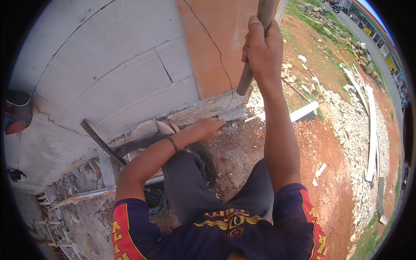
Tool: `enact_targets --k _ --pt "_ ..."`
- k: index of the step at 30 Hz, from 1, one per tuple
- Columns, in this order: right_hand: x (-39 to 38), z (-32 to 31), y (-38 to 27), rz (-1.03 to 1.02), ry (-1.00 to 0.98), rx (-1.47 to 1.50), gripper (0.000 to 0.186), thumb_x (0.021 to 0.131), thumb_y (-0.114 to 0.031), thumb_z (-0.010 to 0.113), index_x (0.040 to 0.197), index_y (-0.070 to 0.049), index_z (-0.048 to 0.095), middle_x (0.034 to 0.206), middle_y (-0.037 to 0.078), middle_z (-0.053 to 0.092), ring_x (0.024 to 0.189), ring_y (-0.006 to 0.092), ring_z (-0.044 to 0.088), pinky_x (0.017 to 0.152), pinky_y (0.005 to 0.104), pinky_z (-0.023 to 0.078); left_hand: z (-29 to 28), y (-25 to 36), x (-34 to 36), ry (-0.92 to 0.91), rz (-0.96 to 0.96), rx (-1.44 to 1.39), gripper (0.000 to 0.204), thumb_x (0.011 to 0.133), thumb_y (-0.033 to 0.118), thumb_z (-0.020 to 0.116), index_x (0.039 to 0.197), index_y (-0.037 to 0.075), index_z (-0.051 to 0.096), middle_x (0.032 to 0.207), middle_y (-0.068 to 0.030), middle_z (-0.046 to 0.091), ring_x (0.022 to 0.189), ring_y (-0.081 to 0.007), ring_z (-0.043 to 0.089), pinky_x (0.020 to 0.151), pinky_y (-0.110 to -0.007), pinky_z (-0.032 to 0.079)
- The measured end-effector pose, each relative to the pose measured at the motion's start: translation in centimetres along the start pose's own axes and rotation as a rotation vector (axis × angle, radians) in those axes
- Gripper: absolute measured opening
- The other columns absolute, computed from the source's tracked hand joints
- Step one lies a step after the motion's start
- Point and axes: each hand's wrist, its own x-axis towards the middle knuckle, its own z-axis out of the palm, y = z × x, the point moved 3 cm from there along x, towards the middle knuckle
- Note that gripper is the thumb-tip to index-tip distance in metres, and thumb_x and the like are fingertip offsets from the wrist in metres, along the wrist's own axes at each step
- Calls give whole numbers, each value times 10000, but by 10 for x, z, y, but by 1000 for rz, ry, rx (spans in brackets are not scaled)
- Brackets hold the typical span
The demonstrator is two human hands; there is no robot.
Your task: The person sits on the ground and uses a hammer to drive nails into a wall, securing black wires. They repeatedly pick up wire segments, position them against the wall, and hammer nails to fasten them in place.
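By the board's (pixel 205 56) edge, the right hand (pixel 265 51) grips a pole (pixel 245 82). Left hand (pixel 204 128) is curled, hold hidden; what's done or left isn't clear.

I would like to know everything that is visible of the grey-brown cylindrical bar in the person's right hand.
The grey-brown cylindrical bar is straight, smooth-looking and blunt at its lower end; whether it is wood or metal, I cannot tell. The right hand grips it, hiding its middle. It is raised and steeply tilted in the picture, its upper part leaning right and running out of view. The lower end is free, appearing in front of the flat orange-brown panel.
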Motion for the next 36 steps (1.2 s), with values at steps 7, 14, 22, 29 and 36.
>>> enact_targets --k 7,14,22,29,36 --pt "-179 -133 95 458 220 142 184 1038 -222 462 970 -56 419 657 22 464 438 82 436 403 260 407 194 -62 73 -913 94 360 335 857 197 683 1181 112 693 1153 -162 685 1066 -347 648 897 -460 521" --pt "-266 -175 113 776 362 161 224 1043 -277 466 1009 -58 433 693 39 461 447 86 434 407 259 411 376 -49 95 -291 -299 -204 243 882 195 658 1092 76 689 1073 -180 685 1029 -369 643 881 -469 513" --pt "-290 -219 73 740 544 272 322 1039 -354 471 1094 -42 410 715 65 451 439 90 419 410 251 418 479 16 14 -699 -409 -4 254 914 228 610 1029 31 722 1068 -217 691 1039 -358 667 880 -451 532" --pt "-286 -211 77 874 477 356 310 1033 -336 496 1102 -46 413 718 57 458 438 82 417 409 243 415 434 47 -36 -237 -456 231 211 898 138 578 1008 62 741 1071 -179 710 972 -312 706 739 -422 570" --pt "-281 -198 83 859 384 358 267 1045 -304 471 1102 -48 421 730 38 441 447 68 406 399 226 400 428 39 -116 -677 -785 154 234 916 176 550 949 124 775 980 -108 746 929 -267 728 766 -385 584"
